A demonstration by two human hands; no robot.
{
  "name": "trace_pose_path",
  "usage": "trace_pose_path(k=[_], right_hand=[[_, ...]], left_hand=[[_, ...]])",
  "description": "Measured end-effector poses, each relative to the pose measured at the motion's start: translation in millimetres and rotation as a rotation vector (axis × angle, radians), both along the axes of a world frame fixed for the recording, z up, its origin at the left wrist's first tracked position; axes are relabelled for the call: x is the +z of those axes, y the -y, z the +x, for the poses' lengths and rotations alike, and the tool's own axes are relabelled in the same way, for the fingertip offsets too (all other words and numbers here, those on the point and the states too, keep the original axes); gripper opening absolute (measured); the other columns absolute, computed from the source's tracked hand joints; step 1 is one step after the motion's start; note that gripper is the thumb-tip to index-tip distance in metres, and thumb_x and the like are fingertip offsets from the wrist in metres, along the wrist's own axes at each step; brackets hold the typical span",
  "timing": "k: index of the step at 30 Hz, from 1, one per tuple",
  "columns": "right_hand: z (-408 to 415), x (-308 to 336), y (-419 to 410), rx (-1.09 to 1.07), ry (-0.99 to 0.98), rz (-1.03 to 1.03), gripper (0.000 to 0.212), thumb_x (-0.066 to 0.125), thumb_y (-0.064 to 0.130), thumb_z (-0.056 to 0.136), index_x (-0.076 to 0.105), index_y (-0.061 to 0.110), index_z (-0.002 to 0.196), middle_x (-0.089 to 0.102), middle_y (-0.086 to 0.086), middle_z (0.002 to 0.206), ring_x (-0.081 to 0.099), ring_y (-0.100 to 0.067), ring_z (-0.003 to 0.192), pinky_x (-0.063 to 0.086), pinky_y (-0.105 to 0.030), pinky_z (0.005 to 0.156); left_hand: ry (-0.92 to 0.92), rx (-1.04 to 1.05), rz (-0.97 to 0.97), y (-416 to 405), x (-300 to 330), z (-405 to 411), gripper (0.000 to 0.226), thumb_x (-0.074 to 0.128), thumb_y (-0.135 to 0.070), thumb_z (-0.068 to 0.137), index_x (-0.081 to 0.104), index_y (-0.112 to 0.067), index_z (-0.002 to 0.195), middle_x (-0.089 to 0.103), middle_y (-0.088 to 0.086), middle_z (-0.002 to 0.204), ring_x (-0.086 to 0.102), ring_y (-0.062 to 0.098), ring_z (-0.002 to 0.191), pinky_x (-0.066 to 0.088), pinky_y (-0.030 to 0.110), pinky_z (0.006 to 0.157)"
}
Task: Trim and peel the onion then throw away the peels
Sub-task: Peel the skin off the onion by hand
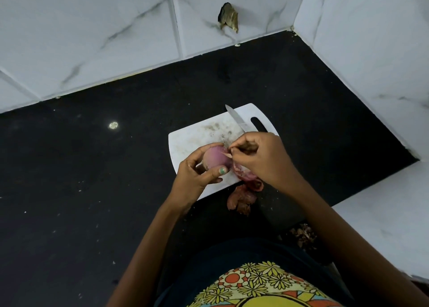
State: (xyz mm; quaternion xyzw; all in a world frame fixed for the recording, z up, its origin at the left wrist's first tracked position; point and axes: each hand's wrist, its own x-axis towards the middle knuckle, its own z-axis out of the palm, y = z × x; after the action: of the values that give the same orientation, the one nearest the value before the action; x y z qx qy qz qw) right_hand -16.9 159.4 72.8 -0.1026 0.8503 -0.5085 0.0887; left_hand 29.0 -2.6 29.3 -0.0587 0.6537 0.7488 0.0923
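Observation:
My left hand (pixel 197 175) grips a purple onion (pixel 216 158) just above the near edge of the white cutting board (pixel 195 139). My right hand (pixel 260 158) holds the knife (pixel 236 120), whose blade points away over the board, and its fingertips pinch a thin strip of peel at the onion's right end. Loose purple and brown peels (pixel 243 195) lie under my right hand, on the board's near corner and on the counter beside it.
The board lies on a black counter (pixel 92 190) in a corner of white marbled tile walls (pixel 92 39). A chipped hole (pixel 228 17) marks the back wall. More dry peels (pixel 304 234) lie low at the right, by the counter's front edge.

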Motion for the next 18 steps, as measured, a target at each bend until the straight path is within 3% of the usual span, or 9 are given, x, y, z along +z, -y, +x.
trace_pose_path(k=[3,6,10,13,18], right_hand=[[3,-1,0,0.043,0.028,-0.047,0.018,0.074,0.025,0.077,0.071,0.012,0.089,0.072,0.006,0.084,0.068,-0.004,0.078,0.054,-0.014,0.068],[4,-5,4,0.056,0.016,-0.049,0.009,0.072,0.017,0.079,0.066,0.013,0.085,0.068,0.007,0.083,0.066,-0.003,0.080,0.050,-0.011,0.067],[-2,-13,4,-0.115,0.072,-0.144,0.009,0.067,0.013,0.084,0.063,0.006,0.086,0.069,-0.006,0.082,0.069,-0.017,0.075,0.058,-0.029,0.068],[-5,-23,3,-0.213,0.214,-0.203,0.013,0.068,0.012,0.083,0.062,0.001,0.088,0.067,-0.006,0.077,0.067,-0.011,0.060,0.058,-0.027,0.061],[-2,-46,-1,-0.328,0.264,-0.068,0.012,0.069,0.012,0.082,0.061,0.007,0.089,0.064,-0.001,0.077,0.064,-0.010,0.067,0.056,-0.029,0.068]], left_hand=[[-0.012,0.036,-0.016,0,0,-2,0.040,0.072,-0.007,0.074,0.063,-0.028,0.107,0.067,-0.017,0.091,0.066,0.006,0.083,0.057,0.023,0.066],[-0.008,0.021,-0.020,1,3,-2,0.043,0.074,-0.018,0.067,0.063,-0.028,0.107,0.068,-0.021,0.088,0.065,0.006,0.082,0.058,0.024,0.068],[0.022,-0.005,0.032,0,5,1,0.048,0.076,-0.022,0.061,0.063,-0.028,0.107,0.068,-0.018,0.088,0.065,0.012,0.088,0.058,0.029,0.075],[0.044,-0.032,0.091,-3,5,4,0.049,0.074,-0.017,0.066,0.063,-0.026,0.112,0.070,-0.013,0.095,0.065,0.018,0.095,0.058,0.031,0.079],[0.100,-0.019,0.227,-8,5,5,0.049,0.080,-0.019,0.070,0.065,-0.031,0.115,0.069,-0.006,0.106,0.065,0.021,0.103,0.056,0.031,0.082]])
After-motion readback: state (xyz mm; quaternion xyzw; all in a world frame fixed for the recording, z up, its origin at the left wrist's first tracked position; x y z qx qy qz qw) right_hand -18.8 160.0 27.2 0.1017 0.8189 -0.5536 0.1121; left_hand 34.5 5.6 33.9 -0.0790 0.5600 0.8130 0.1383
